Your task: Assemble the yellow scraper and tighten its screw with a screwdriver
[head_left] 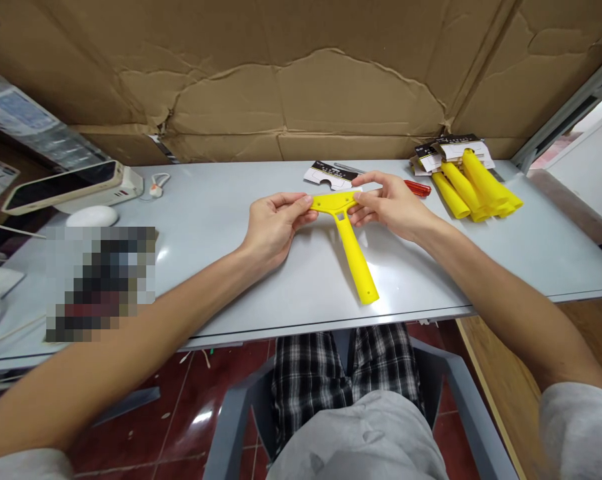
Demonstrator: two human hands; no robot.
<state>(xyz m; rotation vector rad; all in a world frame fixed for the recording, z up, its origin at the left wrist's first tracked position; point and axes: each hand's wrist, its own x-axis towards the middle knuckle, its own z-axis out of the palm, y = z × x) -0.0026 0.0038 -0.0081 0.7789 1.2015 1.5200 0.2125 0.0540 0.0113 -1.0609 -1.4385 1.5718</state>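
A yellow T-shaped scraper (357, 257) is held above the grey-white table, its handle slanting down toward the front edge. My left hand (277, 225) pinches the left end of its wide head between thumb and fingers. At the head's right end, my right hand (385, 205) grips it the same way, thumb on top. Just behind my hands lies a black and white printed card (331, 175) with a curved notch. A red-handled tool (417, 189) shows partly beyond my right hand.
Several yellow scrapers (473, 190) with cards are piled at the back right. A phone (63, 188) leans on a white stand at the left, near a white mouse (93, 217). A blurred-out item (103, 287) lies front left. Cardboard (301, 87) walls the back.
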